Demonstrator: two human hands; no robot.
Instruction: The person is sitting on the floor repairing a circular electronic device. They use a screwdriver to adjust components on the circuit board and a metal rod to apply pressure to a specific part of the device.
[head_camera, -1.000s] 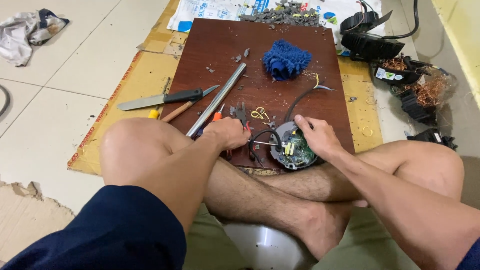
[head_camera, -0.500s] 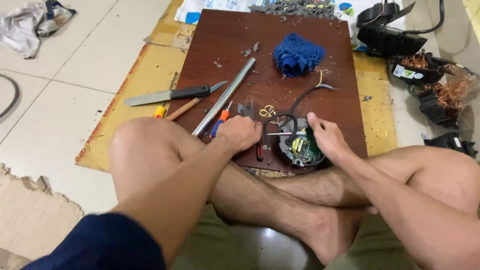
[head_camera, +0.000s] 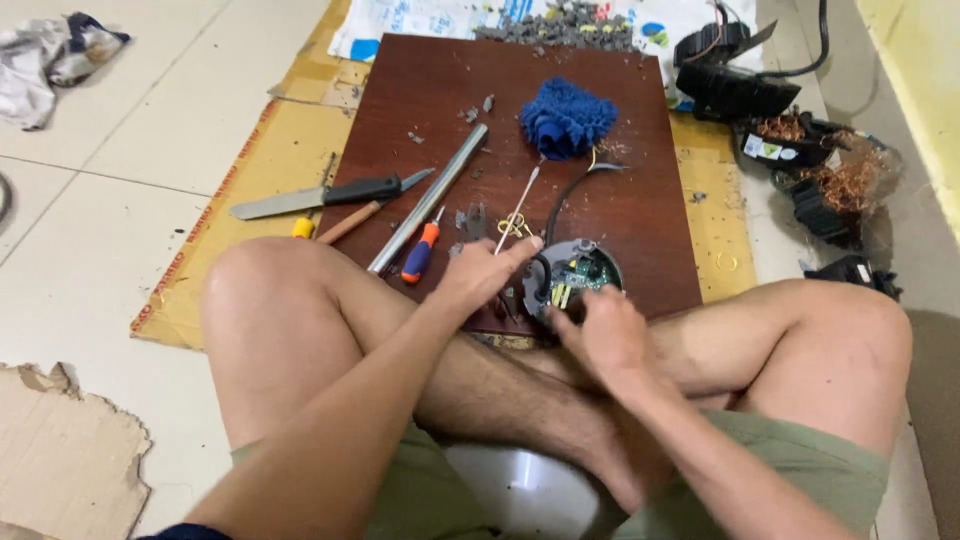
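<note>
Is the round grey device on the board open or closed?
Open: the round grey device shows its green circuit board, with no cover over it.

Seated cross-legged. Both forearms reach forward over the knees. Left hand (head_camera: 478, 282) fingers extended, pointing right. Right hand (head_camera: 600, 335) loosely curled, knuckles up, just beside left.

Circuit unit (head_camera: 578, 275) on board (head_camera: 640, 200) front edge, cloth (head_camera: 566, 117) behind, pipe (head_camera: 428, 197) + knife (head_camera: 318, 196) left

Makeshift home floor workshop: pale tiled floor (head_camera: 130, 150), flattened yellow-brown cardboard sheet (head_camera: 250, 190), dark brown wooden board (head_camera: 640, 200) as bench, black-handled knife (head_camera: 315, 197), copper-wound motor parts (head_camera: 840, 185) piled aside.
</note>
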